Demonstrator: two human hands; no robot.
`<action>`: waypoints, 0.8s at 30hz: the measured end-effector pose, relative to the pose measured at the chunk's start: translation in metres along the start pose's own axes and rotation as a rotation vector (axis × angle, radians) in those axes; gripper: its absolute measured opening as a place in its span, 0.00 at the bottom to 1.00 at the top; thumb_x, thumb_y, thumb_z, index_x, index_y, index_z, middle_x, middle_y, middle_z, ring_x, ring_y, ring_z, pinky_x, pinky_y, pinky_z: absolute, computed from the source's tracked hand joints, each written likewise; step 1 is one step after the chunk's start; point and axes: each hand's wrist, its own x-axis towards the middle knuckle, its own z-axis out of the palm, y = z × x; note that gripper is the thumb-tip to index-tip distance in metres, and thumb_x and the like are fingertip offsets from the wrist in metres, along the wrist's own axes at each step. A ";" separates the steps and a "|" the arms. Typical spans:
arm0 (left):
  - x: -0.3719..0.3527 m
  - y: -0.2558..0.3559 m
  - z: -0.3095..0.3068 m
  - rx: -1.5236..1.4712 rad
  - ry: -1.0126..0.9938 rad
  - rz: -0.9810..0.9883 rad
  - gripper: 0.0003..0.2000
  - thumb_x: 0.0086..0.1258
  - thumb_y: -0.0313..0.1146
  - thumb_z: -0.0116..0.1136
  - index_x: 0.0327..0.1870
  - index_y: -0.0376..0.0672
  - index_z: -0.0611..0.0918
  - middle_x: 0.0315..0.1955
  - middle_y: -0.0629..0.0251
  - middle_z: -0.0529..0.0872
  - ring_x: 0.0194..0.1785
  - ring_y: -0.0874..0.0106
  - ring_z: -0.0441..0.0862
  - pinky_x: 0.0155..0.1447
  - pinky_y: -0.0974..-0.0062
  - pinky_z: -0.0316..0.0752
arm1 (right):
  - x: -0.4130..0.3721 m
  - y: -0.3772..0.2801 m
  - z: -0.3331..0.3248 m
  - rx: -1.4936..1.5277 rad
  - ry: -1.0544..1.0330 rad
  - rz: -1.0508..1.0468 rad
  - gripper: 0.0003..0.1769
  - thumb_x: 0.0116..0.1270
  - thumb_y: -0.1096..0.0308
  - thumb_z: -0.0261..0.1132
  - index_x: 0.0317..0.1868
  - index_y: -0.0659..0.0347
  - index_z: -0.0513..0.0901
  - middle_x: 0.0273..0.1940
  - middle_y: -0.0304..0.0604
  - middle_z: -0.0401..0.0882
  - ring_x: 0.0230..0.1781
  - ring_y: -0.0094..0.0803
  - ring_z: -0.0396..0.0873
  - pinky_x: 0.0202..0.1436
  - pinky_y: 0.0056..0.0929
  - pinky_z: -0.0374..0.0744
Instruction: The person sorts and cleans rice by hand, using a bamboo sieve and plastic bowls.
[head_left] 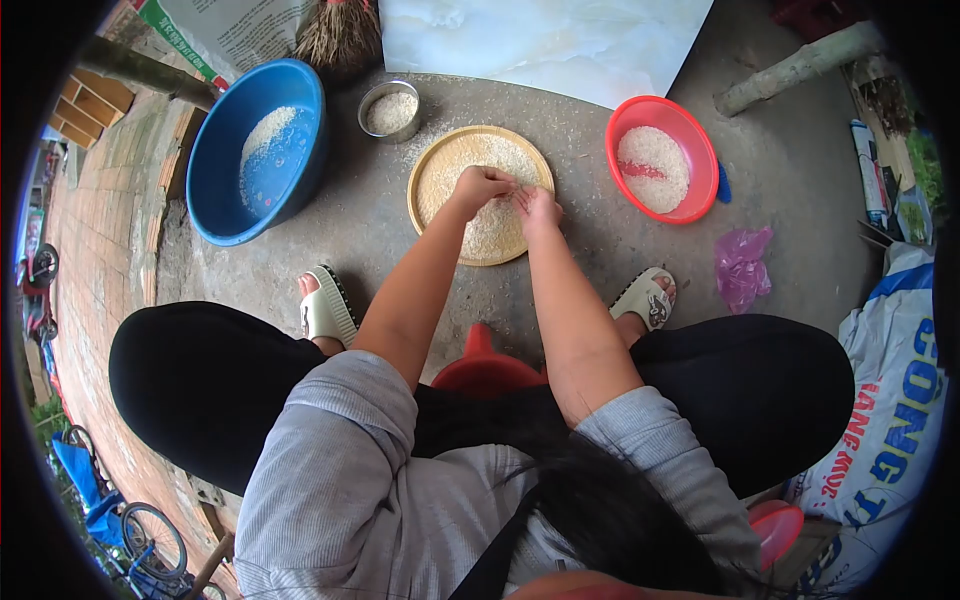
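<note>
A round woven tray (432,164) with rice spread over it lies on the ground in front of me. Above its middle, my left hand (482,187) has its fingers pinched together, close to the fingertips of my right hand (537,204). The right hand is turned partly palm up with its fingers bent. Anything between the fingertips is too small to make out. More rice (488,227) shows on the tray below the hands.
A blue basin (290,170) with rice stands at the left, a metal bowl (391,111) of rice behind the tray. At the right are a red basin (703,172) with rice, a pink plastic bag (742,268) and large printed sacks (880,400).
</note>
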 end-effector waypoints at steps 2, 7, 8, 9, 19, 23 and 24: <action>-0.007 0.026 -0.003 0.015 -0.198 -0.002 0.09 0.58 0.30 0.62 0.39 0.41 0.84 0.33 0.67 0.85 0.36 0.73 0.81 0.44 0.73 0.76 | -0.005 -0.003 0.000 0.193 -0.074 0.086 0.15 0.63 0.68 0.49 0.40 0.74 0.73 0.38 0.52 0.75 0.36 0.38 0.77 0.42 0.32 0.80; -0.004 0.034 -0.002 0.698 0.055 0.230 0.17 0.57 0.37 0.62 0.48 0.44 0.81 0.40 0.59 0.84 0.43 0.66 0.81 0.49 0.71 0.73 | 0.013 0.007 -0.005 0.262 -0.128 0.148 0.13 0.65 0.66 0.49 0.39 0.70 0.72 0.37 0.49 0.73 0.35 0.36 0.75 0.41 0.32 0.80; -0.007 0.031 -0.005 0.753 0.143 0.278 0.21 0.57 0.40 0.60 0.52 0.46 0.78 0.46 0.55 0.81 0.49 0.59 0.78 0.53 0.67 0.71 | 0.016 0.008 -0.006 0.214 -0.169 0.190 0.13 0.66 0.65 0.49 0.38 0.68 0.72 0.36 0.47 0.73 0.33 0.34 0.74 0.39 0.32 0.80; -0.008 0.023 -0.010 0.751 0.145 0.277 0.21 0.57 0.40 0.60 0.52 0.46 0.78 0.46 0.55 0.81 0.49 0.59 0.78 0.53 0.67 0.71 | 0.015 0.010 -0.005 0.212 -0.169 0.190 0.13 0.66 0.65 0.49 0.38 0.68 0.72 0.36 0.47 0.73 0.33 0.34 0.74 0.39 0.32 0.80; -0.043 -0.038 -0.027 1.242 0.518 0.325 0.24 0.69 0.48 0.41 0.67 0.62 0.60 0.69 0.63 0.54 0.72 0.61 0.46 0.72 0.59 0.42 | 0.018 0.023 0.024 0.141 0.049 0.280 0.12 0.63 0.66 0.44 0.20 0.53 0.63 0.14 0.30 0.56 0.11 0.21 0.53 0.15 0.20 0.53; -0.042 -0.039 -0.023 1.204 0.539 0.273 0.24 0.69 0.48 0.39 0.67 0.64 0.59 0.69 0.64 0.52 0.73 0.61 0.43 0.72 0.57 0.37 | 0.004 0.022 0.066 0.094 0.170 0.273 0.12 0.64 0.68 0.43 0.21 0.53 0.62 0.15 0.30 0.52 0.11 0.21 0.50 0.15 0.19 0.52; -0.042 -0.039 -0.024 1.195 0.552 0.266 0.24 0.69 0.48 0.39 0.67 0.64 0.59 0.69 0.64 0.52 0.73 0.61 0.43 0.72 0.57 0.37 | -0.001 0.021 0.076 0.108 0.140 0.273 0.11 0.65 0.69 0.43 0.22 0.52 0.62 0.15 0.30 0.51 0.11 0.21 0.49 0.16 0.19 0.52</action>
